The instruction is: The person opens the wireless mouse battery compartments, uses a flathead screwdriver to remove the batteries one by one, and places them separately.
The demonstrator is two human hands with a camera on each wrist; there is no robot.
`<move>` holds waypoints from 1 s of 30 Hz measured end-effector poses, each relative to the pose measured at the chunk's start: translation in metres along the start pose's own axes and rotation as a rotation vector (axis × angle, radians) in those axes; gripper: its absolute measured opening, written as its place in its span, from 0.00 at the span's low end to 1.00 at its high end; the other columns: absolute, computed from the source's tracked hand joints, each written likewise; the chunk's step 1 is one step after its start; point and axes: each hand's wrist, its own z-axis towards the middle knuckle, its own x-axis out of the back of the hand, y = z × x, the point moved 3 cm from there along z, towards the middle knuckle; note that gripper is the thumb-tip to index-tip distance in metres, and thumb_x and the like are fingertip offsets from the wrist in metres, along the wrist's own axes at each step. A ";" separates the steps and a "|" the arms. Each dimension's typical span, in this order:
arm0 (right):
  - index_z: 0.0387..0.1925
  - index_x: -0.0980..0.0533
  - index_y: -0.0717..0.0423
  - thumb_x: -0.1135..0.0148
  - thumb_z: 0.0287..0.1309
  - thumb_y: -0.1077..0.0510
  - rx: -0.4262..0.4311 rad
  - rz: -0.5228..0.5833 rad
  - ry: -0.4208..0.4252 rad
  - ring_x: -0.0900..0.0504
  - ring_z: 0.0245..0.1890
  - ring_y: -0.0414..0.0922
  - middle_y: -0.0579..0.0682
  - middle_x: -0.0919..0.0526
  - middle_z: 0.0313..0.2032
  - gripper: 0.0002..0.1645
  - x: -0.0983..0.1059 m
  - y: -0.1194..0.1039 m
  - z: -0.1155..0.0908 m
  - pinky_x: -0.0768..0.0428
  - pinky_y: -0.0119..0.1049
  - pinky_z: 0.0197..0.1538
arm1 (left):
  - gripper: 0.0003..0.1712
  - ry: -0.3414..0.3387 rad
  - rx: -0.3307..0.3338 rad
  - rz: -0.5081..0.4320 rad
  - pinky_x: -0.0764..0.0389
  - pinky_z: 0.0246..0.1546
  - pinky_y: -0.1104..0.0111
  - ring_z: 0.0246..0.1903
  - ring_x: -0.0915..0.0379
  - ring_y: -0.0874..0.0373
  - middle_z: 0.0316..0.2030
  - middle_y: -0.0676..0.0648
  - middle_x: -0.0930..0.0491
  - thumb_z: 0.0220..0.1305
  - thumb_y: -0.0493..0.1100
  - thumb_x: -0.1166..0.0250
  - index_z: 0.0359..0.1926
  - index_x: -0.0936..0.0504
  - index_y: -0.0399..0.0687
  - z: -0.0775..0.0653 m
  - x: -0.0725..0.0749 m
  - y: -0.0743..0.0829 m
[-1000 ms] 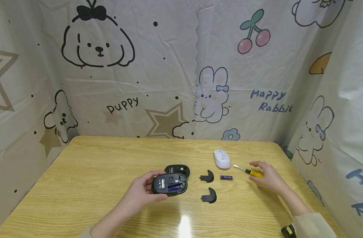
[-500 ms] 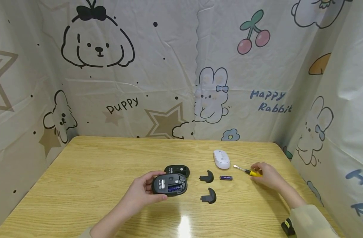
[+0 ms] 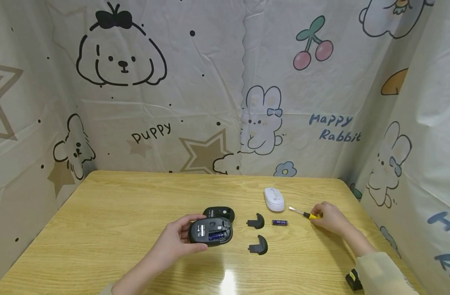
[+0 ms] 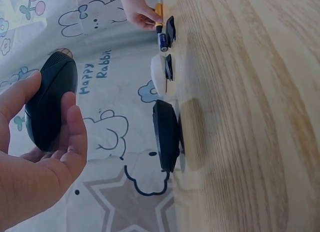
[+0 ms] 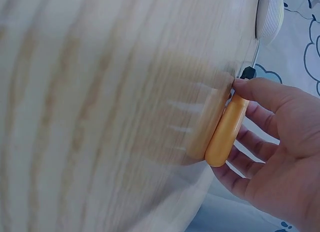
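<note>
My left hand [image 3: 177,237] grips a black computer mouse [image 3: 202,235] by its left end, thumb on the near side and fingers on the far side. Its underside faces up, and a purple battery lies in the uncovered compartment. In the left wrist view, the mouse [image 4: 52,99] is held above the table. At the right, my right hand [image 3: 329,217] pinches the yellow handle of a flathead screwdriver [image 3: 306,214]. The right wrist view shows the thumb near the front of the screwdriver's handle [image 5: 227,134], fingers along its other side, with the handle close over the wood.
Behind the held mouse lies a second black mouse [image 3: 225,212], underside up. Two black covers [image 3: 258,221] and a loose purple battery [image 3: 279,223] lie right of it. A white mouse [image 3: 274,199] stands farther back. Patterned cloth [image 3: 210,82] hangs around the wooden table [image 3: 118,205].
My right hand's fingers have closed in on the screwdriver's yellow handle and now pinch it. The left hand keeps holding the black mouse in about the same place.
</note>
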 end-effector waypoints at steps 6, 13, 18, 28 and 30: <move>0.27 0.23 0.58 0.30 0.47 0.60 -0.020 -0.005 0.013 0.30 0.28 0.44 0.51 0.25 0.28 0.08 -0.001 0.001 -0.001 0.29 0.37 0.31 | 0.41 0.004 0.000 0.002 0.19 0.43 0.70 0.44 0.21 0.52 0.51 0.39 0.22 0.42 0.38 0.23 0.60 0.28 0.43 0.000 0.000 -0.001; 0.30 0.23 0.61 0.32 0.49 0.59 -0.024 0.021 0.031 0.27 0.27 0.42 0.48 0.21 0.27 0.10 0.000 0.003 -0.003 0.27 0.37 0.30 | 0.40 0.005 0.001 -0.002 0.19 0.43 0.70 0.44 0.22 0.52 0.51 0.40 0.22 0.42 0.39 0.23 0.60 0.28 0.45 0.000 0.001 -0.001; 0.32 0.23 0.61 0.33 0.52 0.58 -0.036 0.046 0.067 0.25 0.28 0.41 0.48 0.20 0.28 0.10 0.003 0.002 -0.004 0.26 0.35 0.30 | 0.41 0.005 0.000 -0.006 0.19 0.43 0.70 0.44 0.21 0.52 0.50 0.39 0.22 0.41 0.40 0.22 0.59 0.28 0.45 0.000 0.002 -0.002; 0.33 0.21 0.61 0.32 0.51 0.59 -0.042 0.060 0.192 0.20 0.32 0.48 0.53 0.16 0.30 0.10 0.019 -0.011 -0.006 0.22 0.43 0.35 | 0.40 0.012 0.009 -0.011 0.18 0.41 0.68 0.45 0.21 0.51 0.51 0.39 0.23 0.41 0.39 0.23 0.59 0.27 0.46 0.000 0.001 0.000; 0.33 0.21 0.62 0.32 0.51 0.59 -0.035 0.064 0.215 0.20 0.32 0.50 0.54 0.16 0.31 0.10 0.022 -0.014 -0.005 0.21 0.44 0.35 | 0.40 0.011 0.006 -0.010 0.18 0.41 0.68 0.45 0.21 0.51 0.51 0.39 0.23 0.41 0.39 0.23 0.59 0.28 0.46 0.000 0.001 0.000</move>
